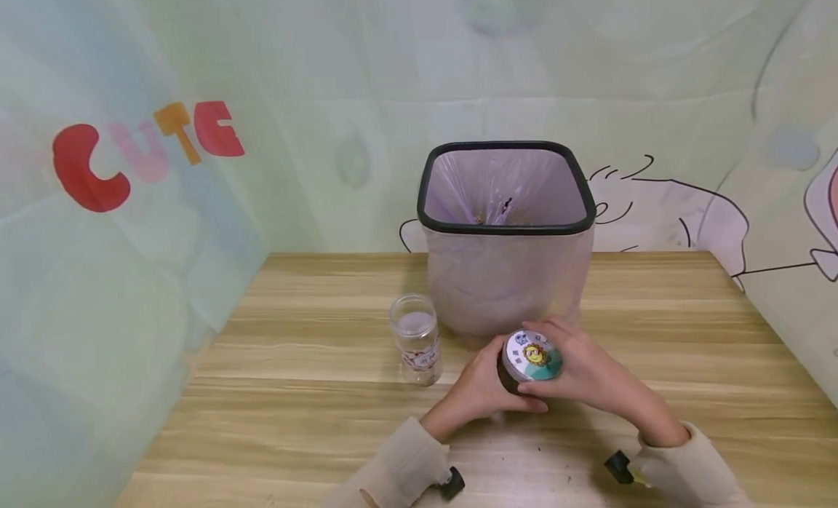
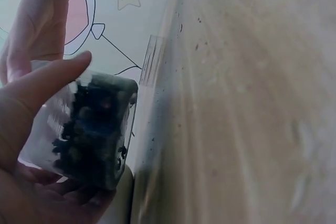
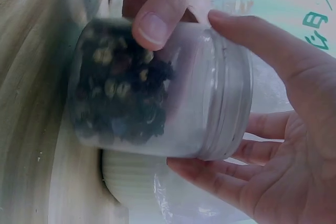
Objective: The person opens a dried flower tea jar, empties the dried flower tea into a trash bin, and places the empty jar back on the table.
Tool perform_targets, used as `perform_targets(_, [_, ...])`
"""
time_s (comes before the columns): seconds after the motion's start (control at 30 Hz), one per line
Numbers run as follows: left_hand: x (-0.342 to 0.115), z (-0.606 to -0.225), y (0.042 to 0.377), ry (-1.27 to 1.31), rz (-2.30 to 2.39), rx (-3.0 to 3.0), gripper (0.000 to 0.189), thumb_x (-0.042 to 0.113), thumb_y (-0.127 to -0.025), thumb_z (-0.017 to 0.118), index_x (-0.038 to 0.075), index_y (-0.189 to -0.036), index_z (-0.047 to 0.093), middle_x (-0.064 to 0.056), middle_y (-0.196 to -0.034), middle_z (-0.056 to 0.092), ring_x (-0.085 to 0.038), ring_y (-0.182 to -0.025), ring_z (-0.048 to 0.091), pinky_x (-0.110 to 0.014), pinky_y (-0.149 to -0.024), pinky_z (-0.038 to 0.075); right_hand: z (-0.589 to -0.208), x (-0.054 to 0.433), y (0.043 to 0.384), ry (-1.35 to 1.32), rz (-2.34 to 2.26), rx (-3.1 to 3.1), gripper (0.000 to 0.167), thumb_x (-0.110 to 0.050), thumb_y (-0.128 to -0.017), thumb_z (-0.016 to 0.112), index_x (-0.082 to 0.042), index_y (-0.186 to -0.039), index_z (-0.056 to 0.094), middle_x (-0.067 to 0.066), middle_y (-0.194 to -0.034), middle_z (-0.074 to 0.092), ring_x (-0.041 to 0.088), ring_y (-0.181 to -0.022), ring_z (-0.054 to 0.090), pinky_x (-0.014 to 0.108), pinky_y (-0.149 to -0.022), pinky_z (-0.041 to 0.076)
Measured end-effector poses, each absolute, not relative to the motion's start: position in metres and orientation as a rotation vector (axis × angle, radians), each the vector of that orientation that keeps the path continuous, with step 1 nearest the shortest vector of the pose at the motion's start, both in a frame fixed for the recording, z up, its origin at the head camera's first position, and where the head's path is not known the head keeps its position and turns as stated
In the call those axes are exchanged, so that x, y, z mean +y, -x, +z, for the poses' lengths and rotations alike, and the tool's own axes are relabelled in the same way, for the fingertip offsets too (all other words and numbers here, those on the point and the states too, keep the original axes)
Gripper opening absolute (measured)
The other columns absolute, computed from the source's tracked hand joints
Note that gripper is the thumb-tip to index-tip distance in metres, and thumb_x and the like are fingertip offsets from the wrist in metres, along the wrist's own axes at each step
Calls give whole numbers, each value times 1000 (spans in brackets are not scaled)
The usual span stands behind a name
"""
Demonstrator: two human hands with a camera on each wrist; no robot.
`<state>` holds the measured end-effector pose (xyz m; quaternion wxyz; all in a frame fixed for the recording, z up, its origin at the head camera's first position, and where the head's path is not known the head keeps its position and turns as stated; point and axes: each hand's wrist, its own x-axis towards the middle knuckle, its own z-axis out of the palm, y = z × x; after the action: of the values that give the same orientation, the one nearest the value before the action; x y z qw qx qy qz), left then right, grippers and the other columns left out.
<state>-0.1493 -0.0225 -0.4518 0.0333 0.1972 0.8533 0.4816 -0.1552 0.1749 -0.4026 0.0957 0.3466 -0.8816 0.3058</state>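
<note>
A clear plastic jar (image 3: 126, 87) holds a dark, clumpy filling flecked with pale bits in its lower part. Its round lid (image 1: 533, 354) carries a printed cartoon sun on white and green. My left hand (image 1: 481, 383) grips the jar's body, thumb across its side in the right wrist view. Around the lid end curl the thumb and fingers of my right hand (image 1: 585, 366). The jar is upright, close over the table, just in front of the bin. To its left stands a clear jar (image 1: 417, 340) with a printed label.
A lined waste bin (image 1: 507, 282) with a black rim stands at the back of the wooden table (image 1: 308, 326); a plastic bag and small scraps show inside. Dark crumbs dot the tabletop near my sleeves. A cartoon-printed backdrop (image 1: 340, 71) rises behind and beside the table.
</note>
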Motion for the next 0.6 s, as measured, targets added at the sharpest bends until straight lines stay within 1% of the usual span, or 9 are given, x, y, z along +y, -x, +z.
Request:
perform_targets(0.2, [-24, -447, 149, -653, 1486, 2635, 95, 43, -59, 96, 18, -139, 51, 8, -124, 60, -5, -112, 56, -29, -98, 47, -397, 177, 153, -991, 935, -2608, 78, -40, -68, 92, -1, -127, 62, 10, -119, 62, 22, -100, 61, 42, -80, 56])
perform_targets(0.37, [-27, -440, 150, -691, 1478, 2655, 92, 44, -59, 96, 20, -137, 53, 11, -121, 61, -5, -110, 56, -29, -97, 47, -390, 178, 150, -994, 961, -2579, 74, -42, -70, 91, -3, -127, 64, 5, -116, 62, 17, -98, 61, 39, -79, 56])
perform_targets(0.5, [-30, -431, 149, -721, 1492, 2643, 88, 44, -59, 96, 24, -134, 56, 14, -119, 61, -3, -110, 56, -29, -97, 47, -381, 179, 149, -1025, 951, -2565, 70, -44, -71, 90, -9, -127, 66, 0, -117, 61, 12, -97, 60, 34, -78, 55])
perform_targets(0.6, [-32, -424, 148, -753, 1501, 2647, 84, 43, -58, 97, 27, -131, 58, 16, -116, 63, -2, -108, 57, -27, -95, 47, -373, 179, 149, -1040, 952, -2608, 70, -47, -73, 87, -12, -130, 66, 0, -121, 61, 12, -100, 60, 35, -80, 55])
